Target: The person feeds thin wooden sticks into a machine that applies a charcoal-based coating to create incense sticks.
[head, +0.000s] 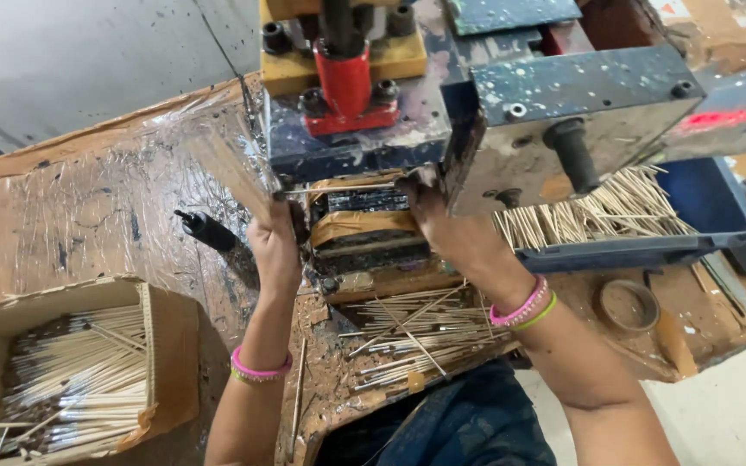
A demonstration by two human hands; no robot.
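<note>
My left hand (pixel 276 246) is raised in front of a paint-spattered blue and yellow machine (pixel 477 103) and grips a fanned bunch of thin pale sticks (pixel 230 168) that angles up to the left. My right hand (pixel 451 226) reaches under the machine's grey block, its fingers at the dark slot (pixel 364 226) in the middle; whether it holds anything is hidden. Both wrists wear pink and green bangles. Below the slot, loose coated sticks (pixel 412 332) lie scattered on the stained bench.
A cardboard box (pixel 166 345) at lower left holds several coated sticks. A blue tray (pixel 701 203) on the right is filled with bare sticks. A black lever knob (pixel 573 154) juts from the machine. A round tape roll (pixel 626 306) lies on the plastic-wrapped bench.
</note>
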